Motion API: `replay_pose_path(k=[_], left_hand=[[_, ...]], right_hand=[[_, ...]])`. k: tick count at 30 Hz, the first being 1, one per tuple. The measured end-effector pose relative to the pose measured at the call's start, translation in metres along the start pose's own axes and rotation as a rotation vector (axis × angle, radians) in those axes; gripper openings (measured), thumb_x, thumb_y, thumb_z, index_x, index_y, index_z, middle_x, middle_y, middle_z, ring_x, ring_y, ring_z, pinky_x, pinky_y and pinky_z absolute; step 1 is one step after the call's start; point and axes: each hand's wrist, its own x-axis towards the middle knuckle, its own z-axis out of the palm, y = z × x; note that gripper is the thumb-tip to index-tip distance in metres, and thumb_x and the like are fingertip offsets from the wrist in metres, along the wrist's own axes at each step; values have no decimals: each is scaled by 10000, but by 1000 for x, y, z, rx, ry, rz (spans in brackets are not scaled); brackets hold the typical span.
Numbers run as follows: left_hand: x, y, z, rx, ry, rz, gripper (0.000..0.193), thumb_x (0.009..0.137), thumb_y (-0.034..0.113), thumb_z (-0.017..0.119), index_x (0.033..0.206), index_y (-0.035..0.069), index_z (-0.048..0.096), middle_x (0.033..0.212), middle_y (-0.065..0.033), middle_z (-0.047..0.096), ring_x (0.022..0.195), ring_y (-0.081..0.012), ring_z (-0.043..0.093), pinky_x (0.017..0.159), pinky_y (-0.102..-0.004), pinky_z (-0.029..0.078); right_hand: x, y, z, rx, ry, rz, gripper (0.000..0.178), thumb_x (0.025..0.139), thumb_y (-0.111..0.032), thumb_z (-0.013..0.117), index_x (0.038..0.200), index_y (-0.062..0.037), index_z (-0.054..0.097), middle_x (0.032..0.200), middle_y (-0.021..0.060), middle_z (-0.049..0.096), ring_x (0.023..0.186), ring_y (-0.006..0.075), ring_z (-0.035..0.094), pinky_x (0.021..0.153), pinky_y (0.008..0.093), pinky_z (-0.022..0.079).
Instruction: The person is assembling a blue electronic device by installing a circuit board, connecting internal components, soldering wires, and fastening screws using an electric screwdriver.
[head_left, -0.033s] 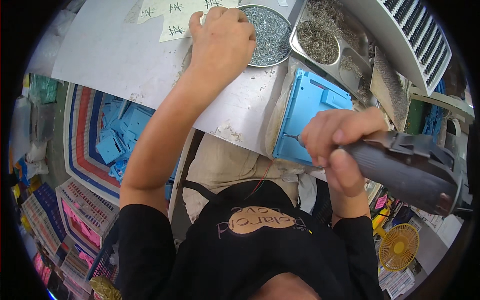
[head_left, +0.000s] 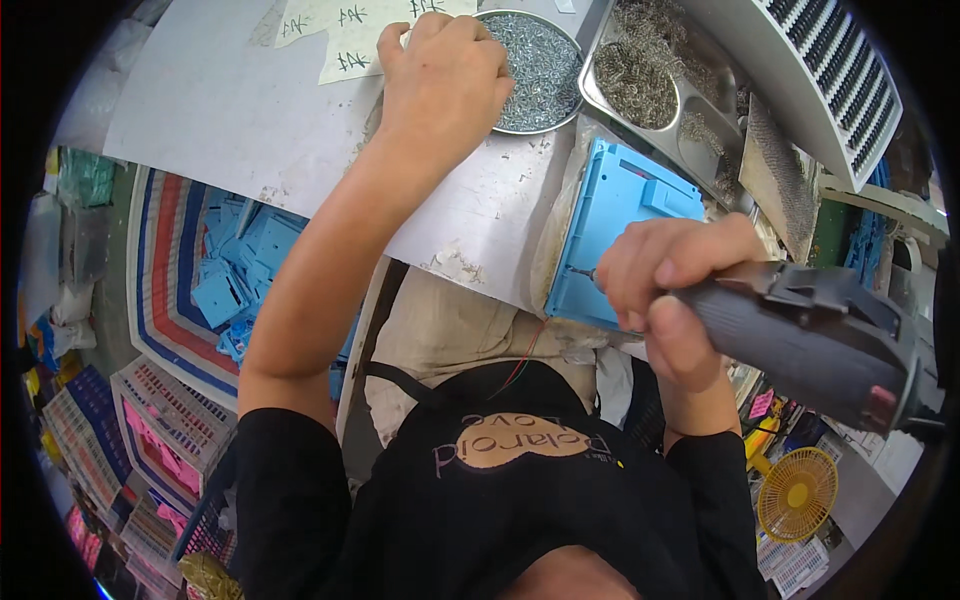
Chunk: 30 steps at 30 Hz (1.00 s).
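My right hand [head_left: 675, 290] is wrapped around a dark grey electric screwdriver [head_left: 800, 345]. Its thin bit points left, and the tip meets a light blue plastic panel [head_left: 590, 240] near its left edge. The panel lies at the table's front edge with a raised block at its upper right. Palm down, my left hand [head_left: 445, 85] is at the left side of a round metal dish [head_left: 540, 130] full of small silvery screws [head_left: 535, 65]. Its fingers are bent and closed; their tips and anything between them are hidden.
A steel compartment tray [head_left: 690, 150] with metal springs stands right of the dish. Beyond it is a grey slotted rack [head_left: 830, 70]. Paper sheets [head_left: 350, 60] lie at the back left. Below the table's left side, a striped sack [head_left: 150, 270] holds blue parts. A yellow fan [head_left: 798, 494] stands lower right.
The rear of the screwdriver has shifted slightly down and left, and my right hand has turned a little with it. My left hand has barely moved.
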Motion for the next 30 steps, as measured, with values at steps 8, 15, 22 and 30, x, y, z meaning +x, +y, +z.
replay_pose_path(k=[8,15,22,30], left_hand=[[-14,18,-19,-170,-45,102,187,883,287,724,820,122,660,902,-24,679,950,-227,608,930,-478,380],[-76,69,-70,-628,-126,201,177,766,168,796,842,117,643,807,0,632,843,-216,612,870,-421,382],[-91,82,-74,-792,-77,123,251,689,54,826,895,105,694,835,2,693,783,-198,633,863,-403,395],[-81,79,-89,-689,-339,216,371,684,99,836,1030,82,703,1046,-58,723,977,-215,658,935,-447,407]], right_hand=[[-6,7,2,-186,-83,1,210,897,-83,663,927,-74,455,629,58,515,564,178,516,552,341,460],[4,-16,-14,183,-81,-100,254,870,-71,679,1033,-52,484,699,64,585,563,163,551,539,321,461],[6,-26,-13,111,-152,-161,243,921,-192,651,1048,-110,460,646,7,549,488,121,514,468,285,425],[-8,-24,-9,140,-96,-121,241,909,-145,670,1029,-75,473,658,45,555,518,153,515,505,315,441]])
